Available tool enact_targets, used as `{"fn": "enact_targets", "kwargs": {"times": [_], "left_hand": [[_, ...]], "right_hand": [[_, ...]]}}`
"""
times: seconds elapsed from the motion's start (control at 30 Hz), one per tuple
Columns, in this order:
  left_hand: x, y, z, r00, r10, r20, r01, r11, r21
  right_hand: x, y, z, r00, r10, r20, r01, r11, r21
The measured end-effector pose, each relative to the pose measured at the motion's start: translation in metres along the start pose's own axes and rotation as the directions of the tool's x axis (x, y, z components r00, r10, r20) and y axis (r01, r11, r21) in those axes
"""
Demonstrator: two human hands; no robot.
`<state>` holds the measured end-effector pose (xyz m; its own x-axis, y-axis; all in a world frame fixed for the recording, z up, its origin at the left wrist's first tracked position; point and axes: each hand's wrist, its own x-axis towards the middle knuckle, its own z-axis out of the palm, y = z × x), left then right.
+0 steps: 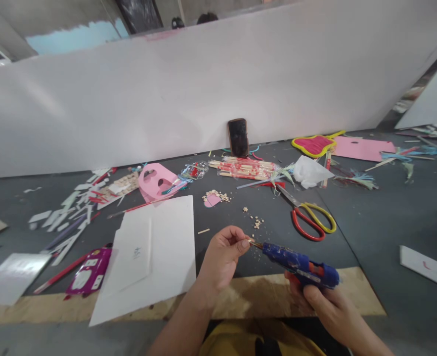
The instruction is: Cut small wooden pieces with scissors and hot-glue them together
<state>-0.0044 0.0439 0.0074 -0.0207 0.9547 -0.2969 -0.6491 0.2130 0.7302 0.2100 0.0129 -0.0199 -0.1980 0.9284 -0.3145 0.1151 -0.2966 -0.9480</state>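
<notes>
My left hand (224,254) is closed, its thumb and index finger pinching a tiny pale bead-like piece (250,241). My right hand (320,299) is wrapped round the handle of a blue glue gun (302,265). The gun's metal nozzle points left and meets the small piece at my left fingertips. Just beyond my hands, small beige pieces (256,222) lie scattered on the dark table. More of them surround a small pink shape (212,200) farther back.
Red-and-yellow-handled scissors (311,217) lie right of centre. A phone (238,137) leans against the white partition (174,99). White sheets (159,247) and a purple packet (91,271) are at left. Bundled sticks (244,168) and pink cutouts (159,180) lie behind.
</notes>
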Motion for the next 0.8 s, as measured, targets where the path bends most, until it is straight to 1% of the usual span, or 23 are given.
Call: {"fn": "enact_targets", "kwargs": {"times": [0.1, 0.47, 0.6, 0.8], "left_hand": [[-0.0004, 0.0, -0.001, 1.0, -0.003, 0.002, 0.003, 1.0, 0.008], [-0.0003, -0.0005, -0.0001, 1.0, 0.001, -0.002, -0.001, 1.0, 0.019], [-0.0006, 0.0, 0.0004, 1.0, 0.003, -0.003, -0.003, 1.0, 0.027], [0.0002, -0.0005, 0.0004, 1.0, 0.0, 0.0, 0.0, 1.0, 0.021]], "right_hand": [[0.0003, -0.0002, 0.0, 1.0, -0.012, 0.002, 0.012, 1.0, -0.004], [0.0008, -0.0057, -0.0023, 0.996, -0.076, 0.037, 0.081, 0.988, -0.129], [0.0009, -0.0053, -0.0023, 0.998, -0.065, 0.019, 0.067, 0.99, -0.12], [0.0009, -0.0069, -0.0018, 0.995, -0.095, 0.0, 0.094, 0.982, -0.162]]}}
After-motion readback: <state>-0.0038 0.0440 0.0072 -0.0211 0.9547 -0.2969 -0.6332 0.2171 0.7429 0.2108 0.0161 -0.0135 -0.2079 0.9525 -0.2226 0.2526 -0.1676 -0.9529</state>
